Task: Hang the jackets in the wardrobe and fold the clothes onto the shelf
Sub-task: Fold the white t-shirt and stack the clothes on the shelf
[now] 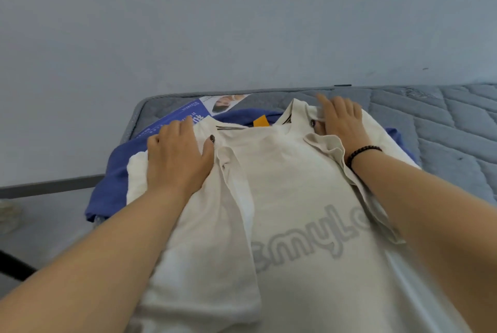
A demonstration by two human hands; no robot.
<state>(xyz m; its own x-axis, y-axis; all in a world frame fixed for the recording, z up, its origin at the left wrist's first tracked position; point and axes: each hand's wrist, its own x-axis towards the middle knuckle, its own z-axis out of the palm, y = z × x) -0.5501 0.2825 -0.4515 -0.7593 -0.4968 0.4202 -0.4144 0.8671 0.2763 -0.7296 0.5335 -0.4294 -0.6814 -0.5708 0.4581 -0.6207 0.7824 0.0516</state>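
Observation:
A cream T-shirt (282, 198) with grey lettering lies spread on the mattress, its neck end away from me and both side parts folded inward. My left hand (177, 155) presses flat on the shirt's left shoulder with straight fingers. My right hand (340, 117) lies on the right shoulder near the collar, fingers extended, a dark bead bracelet on the wrist. A blue garment (113, 179) with an orange tag (261, 120) lies beneath the shirt, showing at the left and top.
The grey quilted mattress (443, 122) stretches to the right. A printed blue and white label (188, 113) lies at the mattress's far left corner. A plain wall (215, 23) rises behind it. Floor and a dark baseboard (51, 187) show at the left.

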